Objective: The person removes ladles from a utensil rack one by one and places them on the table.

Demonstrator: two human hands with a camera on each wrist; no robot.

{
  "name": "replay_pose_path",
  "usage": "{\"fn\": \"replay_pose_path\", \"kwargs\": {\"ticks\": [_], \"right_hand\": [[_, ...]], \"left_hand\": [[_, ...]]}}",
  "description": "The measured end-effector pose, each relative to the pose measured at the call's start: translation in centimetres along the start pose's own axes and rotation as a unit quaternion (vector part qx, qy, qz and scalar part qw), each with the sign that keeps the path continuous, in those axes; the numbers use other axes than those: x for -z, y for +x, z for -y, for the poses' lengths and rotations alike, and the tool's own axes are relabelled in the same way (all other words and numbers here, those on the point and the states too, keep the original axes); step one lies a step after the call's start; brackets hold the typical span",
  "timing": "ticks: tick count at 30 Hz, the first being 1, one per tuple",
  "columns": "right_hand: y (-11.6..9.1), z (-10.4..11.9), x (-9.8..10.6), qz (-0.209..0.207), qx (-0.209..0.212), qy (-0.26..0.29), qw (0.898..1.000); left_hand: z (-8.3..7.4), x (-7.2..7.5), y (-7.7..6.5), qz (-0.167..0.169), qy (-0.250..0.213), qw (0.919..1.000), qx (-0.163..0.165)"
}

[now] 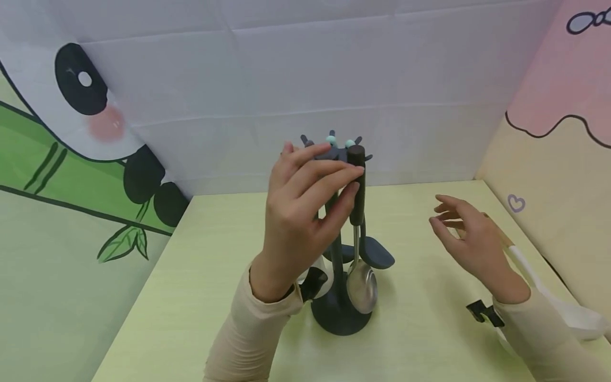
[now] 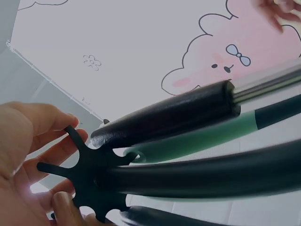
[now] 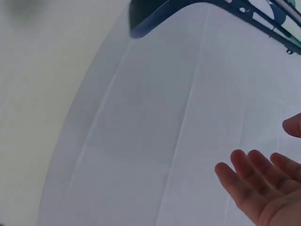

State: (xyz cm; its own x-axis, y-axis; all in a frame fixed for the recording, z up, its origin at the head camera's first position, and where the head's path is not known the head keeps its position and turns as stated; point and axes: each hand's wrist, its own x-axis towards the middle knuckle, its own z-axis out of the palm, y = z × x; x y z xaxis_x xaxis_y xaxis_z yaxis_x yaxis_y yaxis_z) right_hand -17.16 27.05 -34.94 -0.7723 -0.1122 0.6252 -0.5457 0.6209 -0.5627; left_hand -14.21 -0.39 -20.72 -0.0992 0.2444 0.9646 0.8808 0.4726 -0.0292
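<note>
A dark utensil stand (image 1: 341, 318) with a round base rises mid-table. At its star-shaped hook top (image 2: 94, 174), my left hand (image 1: 298, 207) holds the hooks, with fingers and thumb around the prongs. Just beyond the fingertips in the head view hangs a metal spoon (image 1: 363, 289) with a black handle (image 2: 169, 117), bowl downward. Behind it hang dark blue utensils, one with a flat, broad head (image 1: 377, 253). My right hand (image 1: 470, 236) hovers to the right of the stand, its fingers loosely bent and holding nothing.
On the table's right side lies a white utensil (image 1: 579, 321) with a wooden handle, partly covered by the right arm. A white cloth wall (image 1: 305, 79) stands behind the table (image 1: 210, 276). Printed panels flank it on both sides.
</note>
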Motion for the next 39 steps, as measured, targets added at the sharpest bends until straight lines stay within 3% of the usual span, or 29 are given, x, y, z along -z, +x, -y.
{"fn": "replay_pose_path", "kwargs": {"ticks": [3,5,12,19,28,39], "right_hand": [[0.3,1.7,-0.9,-0.025,0.058,0.037,0.997],[0.5,2.8,-1.4,-0.018,0.077,0.067,0.995],[0.5,5.6,-3.7,0.03,0.11,0.162,0.98],[0.4,6.6,-6.3,0.071,0.121,0.219,0.966],[-0.1,6.6,-8.4,0.074,0.13,0.206,0.967],[-0.3,6.5,-8.9,0.069,0.135,0.196,0.969]], "left_hand": [[-0.1,-0.2,0.0,-0.003,0.0,1.0,0.009],[-0.1,-0.3,0.0,-0.006,-0.001,0.9999,0.014],[-0.1,-0.8,0.0,-0.023,-0.001,0.9994,0.024],[0.0,-1.0,-0.2,-0.052,-0.013,0.9982,0.029],[0.3,-1.0,-0.2,-0.054,-0.037,0.9975,0.027],[0.5,-1.2,-0.2,-0.068,-0.043,0.9965,0.025]]}}
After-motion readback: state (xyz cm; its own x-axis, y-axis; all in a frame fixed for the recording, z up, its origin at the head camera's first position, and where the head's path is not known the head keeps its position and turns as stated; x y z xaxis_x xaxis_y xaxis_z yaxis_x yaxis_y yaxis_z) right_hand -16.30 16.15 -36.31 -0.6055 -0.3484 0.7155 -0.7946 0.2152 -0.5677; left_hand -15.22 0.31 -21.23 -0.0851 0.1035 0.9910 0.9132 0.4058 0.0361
